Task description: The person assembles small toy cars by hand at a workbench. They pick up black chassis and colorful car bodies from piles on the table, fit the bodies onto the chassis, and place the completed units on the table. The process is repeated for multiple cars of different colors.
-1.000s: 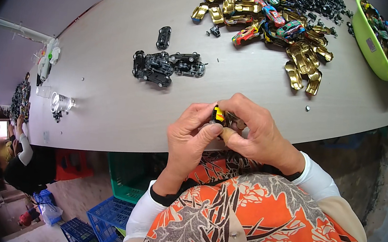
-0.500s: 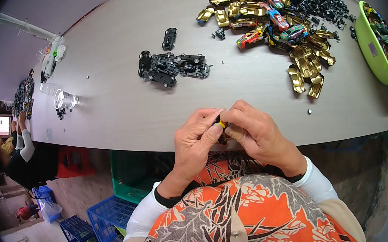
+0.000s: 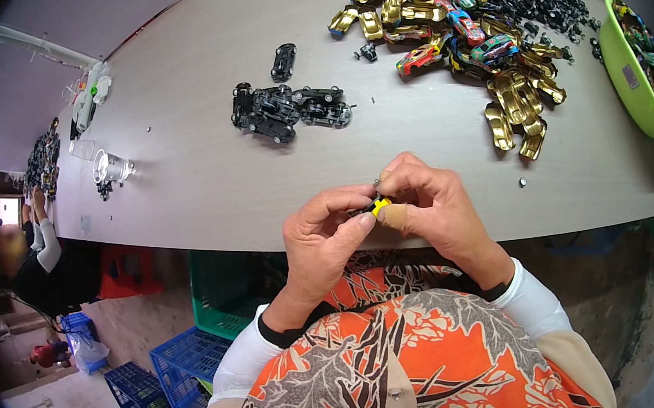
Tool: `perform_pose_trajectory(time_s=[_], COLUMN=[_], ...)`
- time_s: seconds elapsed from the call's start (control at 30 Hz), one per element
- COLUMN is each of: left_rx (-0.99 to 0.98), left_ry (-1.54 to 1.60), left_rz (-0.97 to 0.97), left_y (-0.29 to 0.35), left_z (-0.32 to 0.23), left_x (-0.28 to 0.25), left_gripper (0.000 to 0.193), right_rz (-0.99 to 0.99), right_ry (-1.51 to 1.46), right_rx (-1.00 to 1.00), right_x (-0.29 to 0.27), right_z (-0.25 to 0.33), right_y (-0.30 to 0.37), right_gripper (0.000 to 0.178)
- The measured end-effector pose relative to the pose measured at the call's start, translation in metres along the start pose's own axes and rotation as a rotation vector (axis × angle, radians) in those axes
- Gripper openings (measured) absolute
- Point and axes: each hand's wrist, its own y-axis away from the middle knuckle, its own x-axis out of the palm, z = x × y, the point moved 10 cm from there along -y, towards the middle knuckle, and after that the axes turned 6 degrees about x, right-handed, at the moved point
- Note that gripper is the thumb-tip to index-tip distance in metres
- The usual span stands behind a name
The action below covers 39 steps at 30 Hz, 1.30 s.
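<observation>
Here, yellow-black toy (image 3: pixel 380 204) between left hand (image 3: pixel 326 229) and right hand (image 3: pixel 435 210), both fingertip grips clamped on it

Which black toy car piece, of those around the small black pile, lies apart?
The black car piece just beyond the black pile: a gap separates it; the others are bunched together.

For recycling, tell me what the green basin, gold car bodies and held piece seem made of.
Green basin: probably smooth plastic, evenly coloured. Gold car bodies: shiny metal or plated plastic; reflections fit both. Held piece: perhaps plastic, yellow and black; finish mostly hidden.
</observation>
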Motion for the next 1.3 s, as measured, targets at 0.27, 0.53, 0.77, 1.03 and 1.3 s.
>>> perform_pose_trajectory(time_s=[0.27,0.53,0.77,1.03,1.3], left_rx=[0.021,0.169,0.161,0.142,0.178], left_ry=[-0.156,-0.290,-0.183,-0.111,-0.073], left_rz=[0.053,0.063,0.026,0.010,0.053], left_y=[-0.001,0.004,0.007,0.010,0.009], left_z=[-0.005,-0.020,-0.022,-0.017,-0.021], left_x=[0.003,0.006,0.004,0.000,0.001], left_gripper=[0.020,0.017,0.015,0.014,0.014], right_rz=[0.104,0.139,0.166,0.182,0.144], right_ry=[-0.158,-0.144,-0.126,-0.117,-0.108], right_rx=[0.051,0.048,0.048,0.056,0.013], right_x=[0.005,0.012,0.018,0.022,0.023], right_z=[-0.013,-0.010,-0.005,-0.006,0.000], right_y=[-0.002,0.001,0.003,0.003,0.006], right_gripper=[0.007,0.010,0.011,0.012,0.011])
